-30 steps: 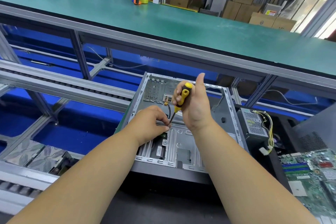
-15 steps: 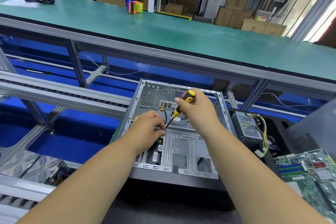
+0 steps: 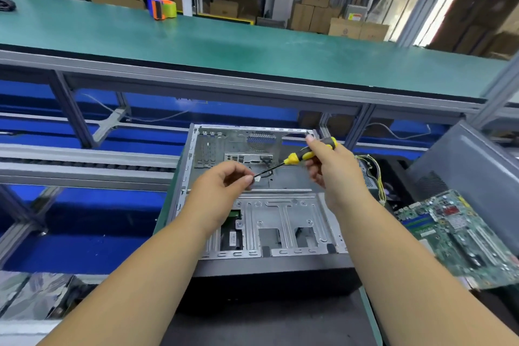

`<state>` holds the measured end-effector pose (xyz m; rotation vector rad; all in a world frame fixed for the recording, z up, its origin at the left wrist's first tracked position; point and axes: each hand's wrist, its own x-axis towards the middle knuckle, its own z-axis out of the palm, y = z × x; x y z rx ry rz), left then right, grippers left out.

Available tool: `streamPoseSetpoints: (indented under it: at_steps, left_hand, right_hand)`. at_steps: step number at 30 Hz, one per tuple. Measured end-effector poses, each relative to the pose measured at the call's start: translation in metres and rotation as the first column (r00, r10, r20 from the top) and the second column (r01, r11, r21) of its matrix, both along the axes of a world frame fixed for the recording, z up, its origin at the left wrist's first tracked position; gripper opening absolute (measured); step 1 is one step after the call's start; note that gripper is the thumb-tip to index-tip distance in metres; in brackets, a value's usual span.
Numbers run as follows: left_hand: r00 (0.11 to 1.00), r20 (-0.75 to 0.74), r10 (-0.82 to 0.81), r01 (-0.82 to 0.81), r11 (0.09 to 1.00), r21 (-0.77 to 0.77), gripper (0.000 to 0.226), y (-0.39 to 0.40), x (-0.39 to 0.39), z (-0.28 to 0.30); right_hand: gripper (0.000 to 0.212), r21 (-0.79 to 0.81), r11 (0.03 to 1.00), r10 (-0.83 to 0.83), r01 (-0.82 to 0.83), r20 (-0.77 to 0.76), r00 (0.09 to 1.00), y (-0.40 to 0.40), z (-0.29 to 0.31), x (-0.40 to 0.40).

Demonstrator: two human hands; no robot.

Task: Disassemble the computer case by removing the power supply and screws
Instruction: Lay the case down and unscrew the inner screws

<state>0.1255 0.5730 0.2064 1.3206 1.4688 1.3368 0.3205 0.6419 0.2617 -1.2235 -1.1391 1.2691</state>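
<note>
An open grey computer case [image 3: 280, 222] lies flat in front of me, its bare metal floor showing. My right hand [image 3: 330, 166] grips a yellow-and-black screwdriver [image 3: 303, 155] held nearly level above the case, tip pointing left. My left hand [image 3: 224, 185] pinches its thumb and fingers at the screwdriver's tip; a small screw may be between them, too small to tell. The removed power supply [image 3: 368, 174] with yellow wires sits just right of the case, mostly hidden behind my right wrist.
A green motherboard [image 3: 460, 236] lies at the right, beside a grey case panel [image 3: 466, 166]. A long green bench [image 3: 252, 48] with a tape dispenser [image 3: 163, 8] runs across the back. Metal conveyor rails [image 3: 84, 160] are on the left over blue flooring.
Both hands have lifted off the case floor. The screwdriver went from steeply upright to nearly level, and my left fingers now pinch at its tip.
</note>
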Motion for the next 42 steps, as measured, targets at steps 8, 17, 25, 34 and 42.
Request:
streamPoseSetpoints:
  at_steps: [8,17,25,34,42]
  left_hand:
    - [0.990,0.128,0.062,-0.068,0.997,0.038,0.019,-0.008,0.050,0.020]
    - [0.984,0.178,0.014,-0.022,0.999,0.042,0.019,0.001,0.179,0.024]
    - [0.987,0.056,-0.151,0.149,0.988,0.041,0.010,0.000,0.298,0.000]
    - [0.982,0.161,-0.100,0.138,0.959,-0.247,0.013,-0.002,0.379,-0.059]
    - [0.843,-0.491,-0.221,0.161,0.974,-0.162,0.021,0.002,0.399,-0.104]
  right_hand:
    - [0.027,-0.087,0.996,-0.014,-0.003,-0.194,0.981,-0.010,-0.006,0.055]
    - [0.012,-0.103,0.994,-0.007,-0.023,-0.284,0.959,-0.013,-0.012,0.191]
    - [0.028,-0.053,0.970,0.225,-0.235,-0.154,0.962,-0.027,-0.038,0.290]
    - [0.015,-0.135,0.953,0.292,-0.273,0.152,0.944,-0.043,-0.092,0.335]
    - [0.016,-0.277,0.942,0.263,-0.189,0.262,0.928,-0.046,-0.147,0.352]
